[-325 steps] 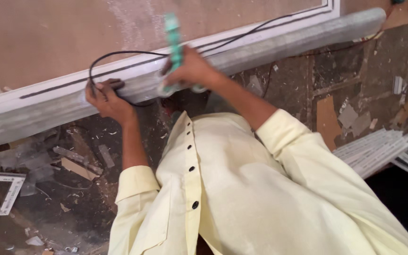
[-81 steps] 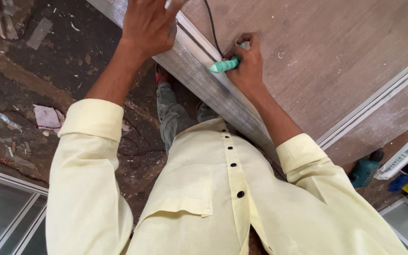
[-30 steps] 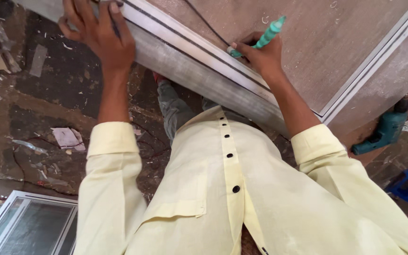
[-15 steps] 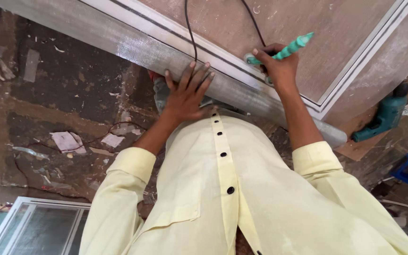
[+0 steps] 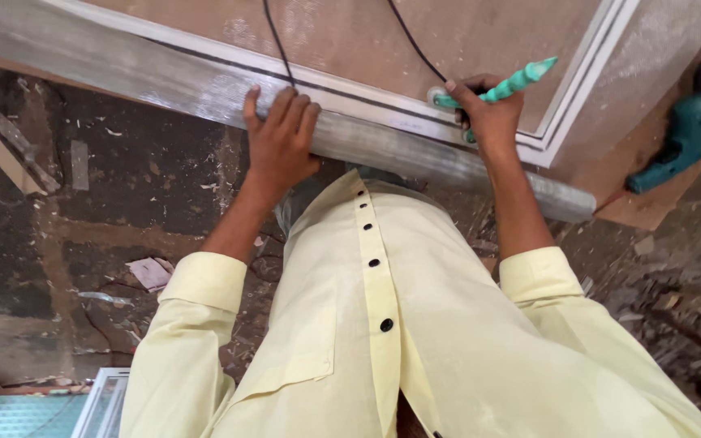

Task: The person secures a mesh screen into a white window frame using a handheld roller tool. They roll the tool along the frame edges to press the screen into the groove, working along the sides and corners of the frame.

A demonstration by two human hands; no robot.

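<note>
Aluminium bar now being pressed flat by the shifted left hand; right hand still gripping turquoise screwdriver.

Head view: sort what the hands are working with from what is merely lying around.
In use:
- grey metal rail, left hand pressed flat on it
- green-handled tool, in the right hand
- white frame strip on the brown board
- black cables

Lying about:
- teal power drill
- paper scrap
- wood offcuts
- glazed frame
</note>
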